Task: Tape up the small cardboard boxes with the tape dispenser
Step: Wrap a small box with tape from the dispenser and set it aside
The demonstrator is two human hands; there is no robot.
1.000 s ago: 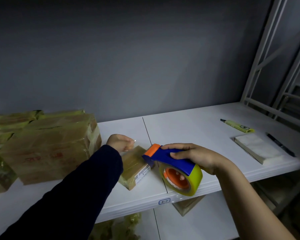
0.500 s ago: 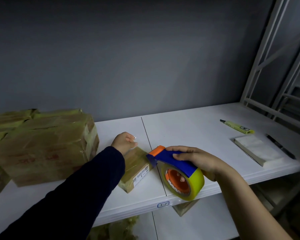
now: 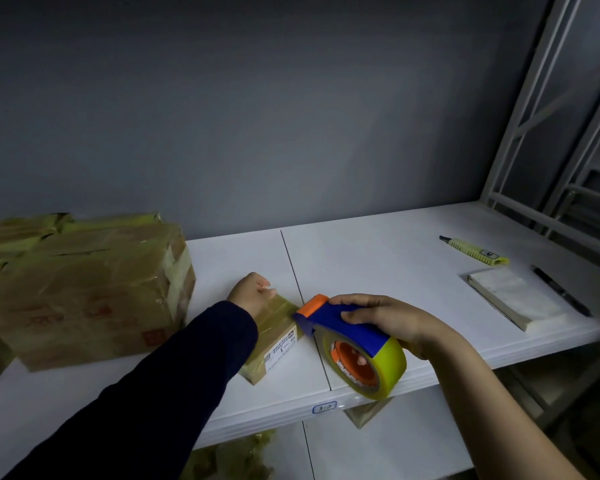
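Note:
A small cardboard box point(image 3: 274, 337) wrapped in clear tape, with a white label on its near side, lies on the white shelf point(image 3: 378, 265). My left hand point(image 3: 252, 292) presses on the box's far end, fingers curled over it. My right hand point(image 3: 392, 323) grips the tape dispenser point(image 3: 350, 344), which is blue with an orange nose and a yellow tape roll. The dispenser's orange nose touches the right edge of the box. My dark left sleeve hides part of the box.
Larger taped cartons point(image 3: 84, 292) are stacked at the left of the shelf. At the right lie a yellow utility knife point(image 3: 475, 254), a white pad point(image 3: 513, 303) and a black pen point(image 3: 558, 291). A white metal rack frame point(image 3: 534, 133) rises at the right. More wrapped parcels point(image 3: 229, 459) sit on the shelf below.
The box has slid a little away from me under my left hand. The dispenser's nose stays against the box's right edge while my right hand shifts slightly.

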